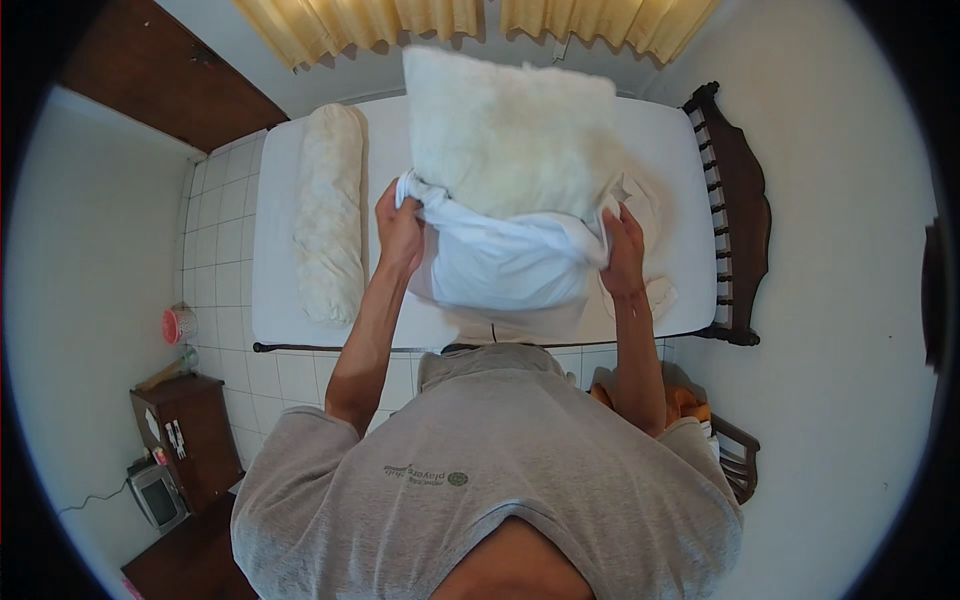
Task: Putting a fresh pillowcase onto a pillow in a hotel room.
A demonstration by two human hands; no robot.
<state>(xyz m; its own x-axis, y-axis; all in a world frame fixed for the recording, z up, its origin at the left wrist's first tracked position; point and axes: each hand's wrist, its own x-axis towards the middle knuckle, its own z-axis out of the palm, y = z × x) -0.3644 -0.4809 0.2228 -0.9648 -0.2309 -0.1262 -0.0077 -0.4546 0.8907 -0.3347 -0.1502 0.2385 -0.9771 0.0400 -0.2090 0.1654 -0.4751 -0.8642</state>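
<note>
A cream-white pillow [510, 135] is partly inside a white pillowcase [517, 270], with its far half bare. My left hand [401, 229] grips the case's bunched rim at the left corner of the opening. At the right corner, my right hand [622, 247] pinches the same rim. Pillow and case are held above a bed with a white fitted sheet [382, 300]. Beneath and beside my right hand lies a crumpled white cloth [641, 210], partly hidden.
A stained bolster [330, 217] lies across the bed's left part. The dark wooden headboard [739, 217] stands at the right by the wall. A pink-and-white basket [180, 326], a wooden cabinet [191, 442] and a small television [157, 495] are at left. A wooden chair [735, 457] stands behind my right arm.
</note>
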